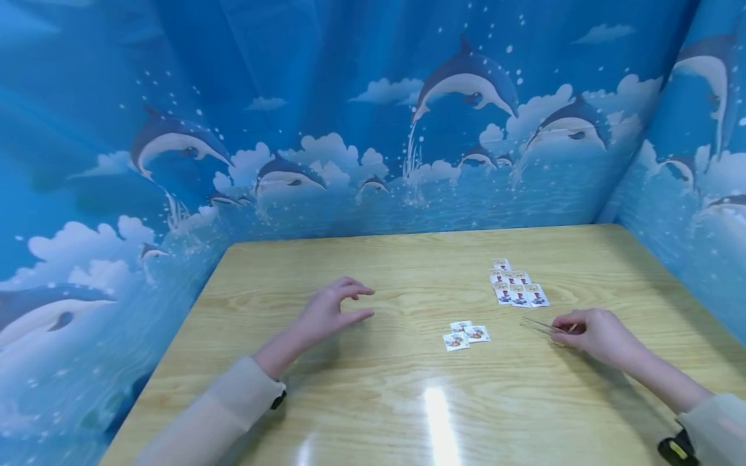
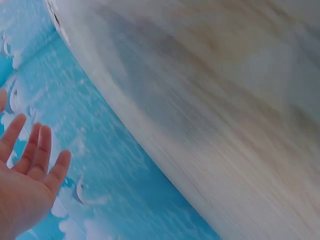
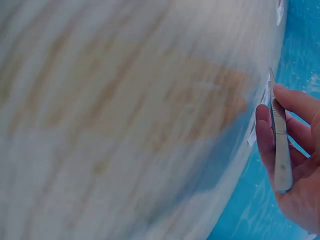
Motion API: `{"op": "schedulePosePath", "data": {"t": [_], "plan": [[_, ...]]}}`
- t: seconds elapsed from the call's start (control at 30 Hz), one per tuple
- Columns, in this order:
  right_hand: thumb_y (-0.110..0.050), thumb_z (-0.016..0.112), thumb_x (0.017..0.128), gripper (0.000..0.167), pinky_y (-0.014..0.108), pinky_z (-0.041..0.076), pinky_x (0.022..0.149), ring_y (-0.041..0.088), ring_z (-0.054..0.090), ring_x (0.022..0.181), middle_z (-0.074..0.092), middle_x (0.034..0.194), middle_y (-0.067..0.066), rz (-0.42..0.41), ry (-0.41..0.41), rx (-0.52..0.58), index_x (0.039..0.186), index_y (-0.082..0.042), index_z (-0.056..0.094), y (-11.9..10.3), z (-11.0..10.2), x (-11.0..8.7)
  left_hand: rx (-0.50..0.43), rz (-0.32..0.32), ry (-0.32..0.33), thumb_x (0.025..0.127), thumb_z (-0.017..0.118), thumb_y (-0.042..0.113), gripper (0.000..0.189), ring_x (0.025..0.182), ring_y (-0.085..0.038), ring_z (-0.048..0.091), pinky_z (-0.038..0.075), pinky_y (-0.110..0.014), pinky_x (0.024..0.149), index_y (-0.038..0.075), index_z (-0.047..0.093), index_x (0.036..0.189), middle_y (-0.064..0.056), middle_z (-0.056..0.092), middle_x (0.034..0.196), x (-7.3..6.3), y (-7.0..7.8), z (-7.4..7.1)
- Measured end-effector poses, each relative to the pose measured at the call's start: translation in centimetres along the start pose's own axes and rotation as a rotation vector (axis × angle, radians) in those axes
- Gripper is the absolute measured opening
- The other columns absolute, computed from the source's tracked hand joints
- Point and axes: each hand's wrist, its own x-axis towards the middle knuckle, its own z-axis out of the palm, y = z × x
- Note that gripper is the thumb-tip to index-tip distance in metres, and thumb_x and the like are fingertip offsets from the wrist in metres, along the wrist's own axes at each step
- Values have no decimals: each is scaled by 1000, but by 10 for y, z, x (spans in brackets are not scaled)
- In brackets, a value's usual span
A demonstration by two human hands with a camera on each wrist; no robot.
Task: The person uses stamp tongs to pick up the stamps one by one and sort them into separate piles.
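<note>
My right hand pinches metal tweezers between thumb and fingers. In the head view the tweezers' tips point left, just below a group of small picture cards laid in rows. A second, smaller cluster of picture cards lies left of the tweezers, partly overlapping. My left hand hovers over the table at the left with fingers spread and nothing in it; the left wrist view shows the same left hand with its palm and loose fingers.
The wooden table has a bright glare streak near its front. Blue curtains printed with dolphins and clouds enclose its back and sides.
</note>
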Motion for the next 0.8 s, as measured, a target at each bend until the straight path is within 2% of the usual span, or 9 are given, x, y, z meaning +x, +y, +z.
{"op": "schedulePosePath", "data": {"t": [0.07,0.3,0.57,0.7,0.8], "plan": [[-15,81,78,25,26,49,61,5,58,67,71,82,4,-2,4,-24,95,1,74,1,1,0,1,12,2,85,77,26,40,100,-25,60,53,-44,79,10,67,120,-4,61,114,0,4,5],[-21,82,77,30,30,47,61,14,59,69,69,82,3,34,-20,-53,96,0,74,3,7,-1,-7,16,-11,85,77,27,46,107,-22,58,49,-42,90,10,64,126,-3,59,118,1,14,13],[-23,81,78,30,34,45,59,13,56,69,65,79,-2,48,-47,-99,97,-1,74,1,7,3,44,-2,-34,85,76,35,50,114,-20,55,46,-39,95,16,62,129,-2,58,124,7,22,21],[-28,82,77,35,34,45,60,13,57,70,67,82,-1,54,-50,-91,100,-3,74,-1,6,3,26,4,-23,84,77,36,51,114,-20,55,46,-40,95,16,63,129,-2,58,123,10,28,25],[-29,82,77,35,30,45,58,11,57,70,68,84,-2,26,-15,-78,101,-5,75,-6,5,3,11,8,-10,83,77,36,51,114,-19,55,46,-38,95,17,63,128,-1,58,123,11,32,27]]}}
